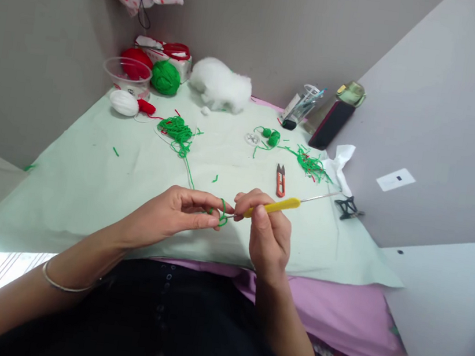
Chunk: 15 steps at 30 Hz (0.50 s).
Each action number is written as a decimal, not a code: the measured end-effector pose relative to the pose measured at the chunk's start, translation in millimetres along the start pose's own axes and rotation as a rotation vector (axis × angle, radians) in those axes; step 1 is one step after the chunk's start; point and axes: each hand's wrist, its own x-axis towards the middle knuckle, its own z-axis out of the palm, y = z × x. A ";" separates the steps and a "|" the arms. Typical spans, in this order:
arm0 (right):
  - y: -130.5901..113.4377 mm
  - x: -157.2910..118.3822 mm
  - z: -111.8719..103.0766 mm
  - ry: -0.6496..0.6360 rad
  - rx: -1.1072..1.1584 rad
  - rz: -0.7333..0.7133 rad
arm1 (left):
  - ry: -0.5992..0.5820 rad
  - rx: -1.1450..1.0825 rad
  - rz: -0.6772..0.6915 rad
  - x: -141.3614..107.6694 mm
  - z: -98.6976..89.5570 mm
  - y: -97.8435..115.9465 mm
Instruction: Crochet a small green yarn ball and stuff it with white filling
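My right hand [271, 235] is closed around the yellow handle of a crochet hook [280, 206], whose thin metal tip points left. A small loop of green yarn [222, 220] sits at that tip, pinched between the thumb and fingers of my left hand [180, 211]. From the left hand a green strand runs back to a loose heap of green yarn [177, 129] on the table. Beyond my right hand lie orange-handled thread snips [280, 181]. My fingers partly cover the loop, so its stitches are hard to make out.
A pale green cloth [88, 182] covers the table. At the back left are a clear plastic tub [127, 79], a green yarn ball [165, 77] and a white fluffy toy [221, 84]. Green scraps [312, 163], a dark phone [332, 125] and a black stand [348, 208] lie at right.
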 end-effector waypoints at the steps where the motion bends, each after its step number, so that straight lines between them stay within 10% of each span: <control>1: 0.7 -0.2 -0.2 0.008 0.012 0.012 | -0.005 0.000 0.000 0.0 0.2 0.8; 15: 8.0 -3.8 5.5 0.137 0.182 0.178 | 0.029 -0.148 0.061 2.9 4.5 -4.3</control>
